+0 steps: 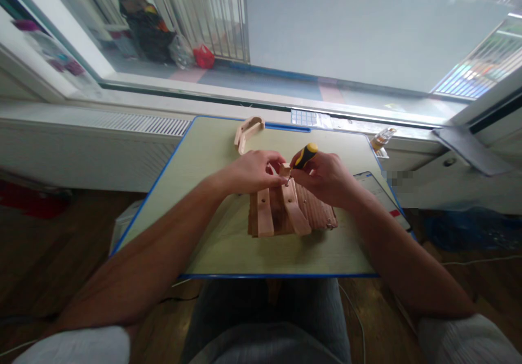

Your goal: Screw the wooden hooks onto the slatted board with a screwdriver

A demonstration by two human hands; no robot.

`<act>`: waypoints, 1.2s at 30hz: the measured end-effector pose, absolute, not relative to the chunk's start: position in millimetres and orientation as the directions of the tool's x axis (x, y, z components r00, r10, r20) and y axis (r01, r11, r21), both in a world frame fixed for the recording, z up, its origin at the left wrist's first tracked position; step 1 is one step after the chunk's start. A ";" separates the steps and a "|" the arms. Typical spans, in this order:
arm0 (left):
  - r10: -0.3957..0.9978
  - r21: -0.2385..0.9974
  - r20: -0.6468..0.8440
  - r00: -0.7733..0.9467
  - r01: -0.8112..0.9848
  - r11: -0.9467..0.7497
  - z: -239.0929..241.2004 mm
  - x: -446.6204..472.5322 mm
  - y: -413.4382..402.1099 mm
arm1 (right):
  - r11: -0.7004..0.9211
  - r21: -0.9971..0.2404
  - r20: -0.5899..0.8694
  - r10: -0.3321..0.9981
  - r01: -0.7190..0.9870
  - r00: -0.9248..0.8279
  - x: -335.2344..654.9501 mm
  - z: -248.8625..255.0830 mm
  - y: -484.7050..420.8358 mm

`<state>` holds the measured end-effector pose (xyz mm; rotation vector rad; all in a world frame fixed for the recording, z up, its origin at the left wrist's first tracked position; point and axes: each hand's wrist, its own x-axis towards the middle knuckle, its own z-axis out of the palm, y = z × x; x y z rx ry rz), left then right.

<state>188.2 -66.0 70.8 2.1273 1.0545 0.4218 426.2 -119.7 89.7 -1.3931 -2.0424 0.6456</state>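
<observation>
A slatted wooden panel [316, 211] lies on a small blue-edged desk [212, 244], with two lighter wooden bars [264, 214] across it. My right hand [326, 176] grips a screwdriver with a yellow and black handle [305, 155], its tip pointing down at the far end of the right bar [296, 211]. My left hand [253, 171] pinches that same far end, fingers closed beside the screwdriver tip. What sits between the fingertips is too small to tell.
A curved pale wooden piece [248, 131] lies at the desk's far edge. A small bottle [382, 138] stands on the window sill to the right, and a white sheet or tablet [381, 195] lies on the desk's right side. A radiator grille [134, 123] runs along the left.
</observation>
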 end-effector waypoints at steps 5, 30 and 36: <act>0.824 0.760 0.034 0.565 0.521 -0.389 58.7 189.4 -66.2 | 0.353 -0.623 0.090 0.919 0.698 -0.384 425.4 119.5 -107.0; 0.841 0.814 0.180 0.510 0.403 -0.418 41.6 191.3 -66.7 | 0.535 -0.251 0.109 0.843 0.806 -0.526 417.0 170.8 -116.2; 0.842 0.793 0.181 0.509 0.430 -0.430 45.0 188.8 -67.1 | 0.537 -0.198 0.168 0.843 0.820 -0.511 407.6 164.3 -119.5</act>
